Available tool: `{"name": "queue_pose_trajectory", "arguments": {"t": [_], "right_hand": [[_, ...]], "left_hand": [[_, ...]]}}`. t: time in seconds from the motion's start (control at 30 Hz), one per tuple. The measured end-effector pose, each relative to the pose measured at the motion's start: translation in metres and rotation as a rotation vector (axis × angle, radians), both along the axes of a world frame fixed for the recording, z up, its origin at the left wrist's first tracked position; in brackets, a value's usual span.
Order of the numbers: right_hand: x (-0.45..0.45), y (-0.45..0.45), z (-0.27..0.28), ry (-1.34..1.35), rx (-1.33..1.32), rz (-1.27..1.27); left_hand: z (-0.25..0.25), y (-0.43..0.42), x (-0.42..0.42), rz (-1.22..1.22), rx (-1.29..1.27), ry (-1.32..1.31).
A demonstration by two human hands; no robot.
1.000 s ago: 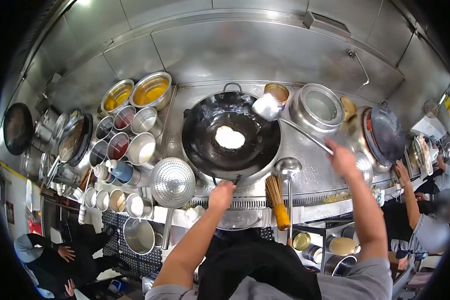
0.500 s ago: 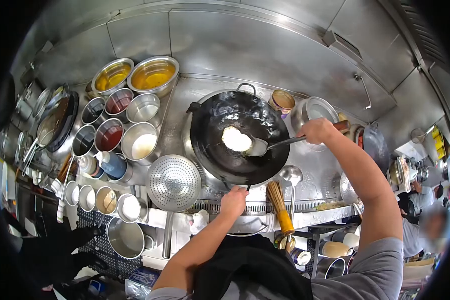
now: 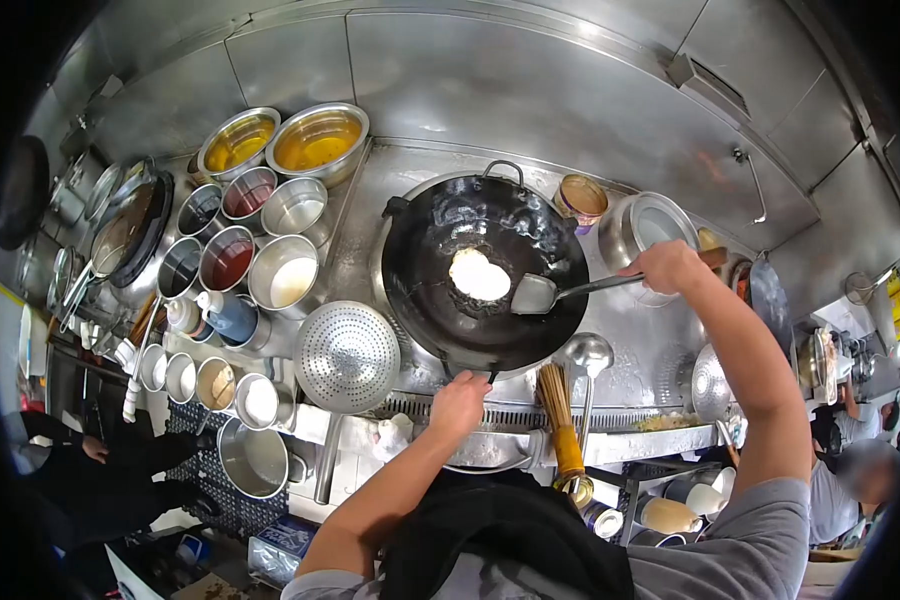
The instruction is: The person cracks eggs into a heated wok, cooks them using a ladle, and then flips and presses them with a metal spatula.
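Observation:
A black wok (image 3: 435, 335) sits on the stove in front of me. My left hand (image 3: 458, 404) is closed on the wok's near handle. In my right hand (image 3: 668, 266) is the handle of a wok spatula (image 3: 536, 294), its blade inside the wok, just right of a bright white lump of food (image 3: 480, 276). A small gap shows between blade and food. Glare hides what the food is. Close to my left hand lies a perforated strainer (image 3: 347, 357). A bamboo wok brush (image 3: 560, 420) and a ladle (image 3: 589, 353) rest near the wok's right front.
On the left stand metal pots of sauces (image 3: 227, 257), two bowls of yellow liquid (image 3: 320, 140) and squeeze bottles (image 3: 223, 309). A tin (image 3: 580, 200) and a metal pot (image 3: 652, 225) are behind the wok to the right. Other people are at both sides.
My right hand has drawn the spatula to the right, so its blade has come away from the white food. My left hand stays on the wok handle. The view has shifted slightly.

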State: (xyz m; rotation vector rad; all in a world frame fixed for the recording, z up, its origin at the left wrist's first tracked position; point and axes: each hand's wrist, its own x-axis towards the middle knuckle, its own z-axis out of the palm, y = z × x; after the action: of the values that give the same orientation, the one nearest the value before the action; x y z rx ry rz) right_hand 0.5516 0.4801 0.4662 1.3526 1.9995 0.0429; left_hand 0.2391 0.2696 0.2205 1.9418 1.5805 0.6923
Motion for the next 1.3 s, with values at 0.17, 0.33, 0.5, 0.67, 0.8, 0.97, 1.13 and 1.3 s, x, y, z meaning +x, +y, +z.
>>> {"name": "queue_pose_trajectory", "arguments": {"t": [0.17, 0.33, 0.5, 0.67, 0.8, 0.97, 1.13, 1.3], "right_hand": [[-0.02, -0.048, 0.004, 0.096, 0.031, 0.058], [-0.071, -0.096, -0.005, 0.068, 0.025, 0.142], [-0.105, -0.116, -0.016, 0.08, 0.021, 0.039], [-0.082, -0.116, 0.027, -0.019, 0.04, 0.059], [-0.028, -0.064, 0.04, -0.052, 0.05, 0.082], [-0.006, -0.013, 0.041, -0.087, 0.036, 0.041], [0.016, 0.042, 0.02, -0.056, 0.123, 0.048], [0.023, 0.114, 0.0, -0.123, 0.327, 0.105]], "left_hand": [[0.001, 0.001, 0.005, 0.023, 0.001, 0.007], [0.008, 0.0, 0.016, 0.011, -0.046, -0.008], [0.01, -0.005, 0.03, 0.027, -0.066, -0.089], [0.012, -0.005, 0.0, -0.073, 0.0, -0.081], [0.001, 0.014, -0.071, -0.171, -0.006, 0.026], [-0.034, 0.088, -0.176, -0.352, 0.074, -0.026], [-0.016, 0.134, -0.2, -0.347, -0.031, 0.239], [-0.012, 0.128, -0.197, -0.254, -0.053, 0.211]]}}
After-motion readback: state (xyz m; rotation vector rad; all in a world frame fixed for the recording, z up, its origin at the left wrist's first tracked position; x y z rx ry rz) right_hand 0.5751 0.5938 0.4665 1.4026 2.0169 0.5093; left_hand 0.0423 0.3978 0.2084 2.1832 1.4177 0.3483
